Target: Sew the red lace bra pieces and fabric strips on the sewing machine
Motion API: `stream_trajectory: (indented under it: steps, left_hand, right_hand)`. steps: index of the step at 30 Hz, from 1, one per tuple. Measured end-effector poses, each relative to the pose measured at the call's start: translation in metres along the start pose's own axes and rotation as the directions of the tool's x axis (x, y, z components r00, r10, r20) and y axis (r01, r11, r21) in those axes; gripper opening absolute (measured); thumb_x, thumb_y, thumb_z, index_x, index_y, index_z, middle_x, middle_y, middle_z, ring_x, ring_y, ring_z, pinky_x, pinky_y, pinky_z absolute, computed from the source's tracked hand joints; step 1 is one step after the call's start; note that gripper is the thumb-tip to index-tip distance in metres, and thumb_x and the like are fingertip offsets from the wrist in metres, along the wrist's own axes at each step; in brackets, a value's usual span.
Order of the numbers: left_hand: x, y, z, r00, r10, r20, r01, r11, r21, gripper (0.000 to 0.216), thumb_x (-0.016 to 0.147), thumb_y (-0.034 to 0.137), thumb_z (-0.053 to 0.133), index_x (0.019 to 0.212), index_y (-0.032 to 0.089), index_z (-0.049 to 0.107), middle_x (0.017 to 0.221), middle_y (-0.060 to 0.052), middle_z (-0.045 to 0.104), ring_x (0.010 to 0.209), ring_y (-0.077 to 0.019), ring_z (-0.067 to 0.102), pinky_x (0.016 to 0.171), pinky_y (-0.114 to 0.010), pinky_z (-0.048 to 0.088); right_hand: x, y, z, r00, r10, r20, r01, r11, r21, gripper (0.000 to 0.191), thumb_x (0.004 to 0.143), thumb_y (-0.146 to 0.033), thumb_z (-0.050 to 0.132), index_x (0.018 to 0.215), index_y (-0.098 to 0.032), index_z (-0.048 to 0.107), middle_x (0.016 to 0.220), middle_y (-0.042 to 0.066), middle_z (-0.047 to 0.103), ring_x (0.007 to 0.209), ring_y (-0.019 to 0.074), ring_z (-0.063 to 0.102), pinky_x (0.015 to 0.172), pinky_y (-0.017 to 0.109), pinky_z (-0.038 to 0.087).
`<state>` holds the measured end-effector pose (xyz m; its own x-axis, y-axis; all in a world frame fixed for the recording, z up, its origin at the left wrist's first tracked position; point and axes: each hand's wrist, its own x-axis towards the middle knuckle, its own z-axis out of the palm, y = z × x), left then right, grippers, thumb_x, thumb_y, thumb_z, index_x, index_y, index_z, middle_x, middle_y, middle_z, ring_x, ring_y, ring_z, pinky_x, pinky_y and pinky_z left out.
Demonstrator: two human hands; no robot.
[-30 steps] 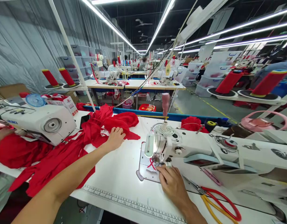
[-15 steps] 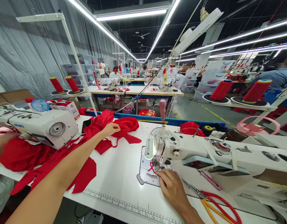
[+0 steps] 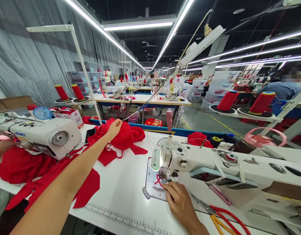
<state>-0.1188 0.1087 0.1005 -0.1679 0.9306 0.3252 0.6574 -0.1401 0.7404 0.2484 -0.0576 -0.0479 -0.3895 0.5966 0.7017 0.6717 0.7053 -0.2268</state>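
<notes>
My left hand point(image 3: 114, 129) reaches far forward over the table, its fingers closed on a heap of red fabric point(image 3: 126, 135) and pulling part of it up. Flat red cut pieces point(image 3: 89, 187) lie beneath my left forearm. At the sewing machine point(image 3: 189, 156) on the right, my right hand point(image 3: 178, 195) rests on the bed with thumb and fingertips pinched at the end of a thin red strip point(image 3: 158, 180). That strip lies crossed in an X beside the needle area. Scissors point(image 3: 210, 209) with red and orange handles lie to the right of my right hand.
A second sewing machine point(image 3: 54, 135) stands at the left, where another person's hand point(image 3: 5, 148) works at red fabric. A printed ruler point(image 3: 123, 220) runs along the table's front edge. Red thread cones point(image 3: 227, 100) stand at the right. A pink-handled container point(image 3: 265, 138) sits behind the machine.
My left hand has risen slightly and moved a little left, lifting the red fabric into a fuller bunch. My right hand stays by the needle with the red strip. The view has tilted slightly.
</notes>
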Motion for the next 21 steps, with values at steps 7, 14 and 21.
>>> stream_trajectory:
  steps: [7,14,21]
  left_hand:
    - [-0.011,0.071,-0.046,0.974,0.226,-0.03,-0.224,0.974,0.043,0.023,0.097,0.035,0.054,0.088,0.015,0.061,0.08,0.001,0.059,0.075,-0.0145,0.055,0.07,-0.027,0.047]
    - [-0.104,0.116,-0.054,0.911,0.269,0.312,-0.26,0.963,-0.069,0.032,0.092,0.048,0.051,0.078,0.02,0.056,0.071,0.002,0.052,0.063,-0.0131,0.045,0.055,-0.022,0.037]
    - [-0.189,0.123,-0.006,0.637,0.078,0.767,0.318,0.88,-0.354,0.033,0.09,0.054,0.056,0.082,0.022,0.056,0.07,0.003,0.051,0.061,-0.0116,0.046,0.056,-0.022,0.039]
  right_hand:
    - [0.005,-0.005,-0.007,1.0,-0.011,0.007,0.01,0.999,0.044,0.028,0.092,-0.009,0.045,0.099,-0.023,0.068,0.084,0.004,0.068,0.074,0.0186,0.065,0.067,0.032,0.053]
    - [0.014,-0.028,-0.025,0.997,-0.056,0.05,0.044,0.974,0.224,0.027,0.095,-0.01,0.045,0.104,-0.023,0.067,0.08,0.003,0.065,0.071,0.0166,0.064,0.062,0.027,0.053]
    - [0.04,-0.088,-0.045,0.963,0.206,0.175,-0.269,0.784,0.559,0.062,0.097,-0.038,0.058,0.151,-0.022,0.031,0.142,0.014,0.057,0.124,0.0226,0.06,0.095,0.033,0.058]
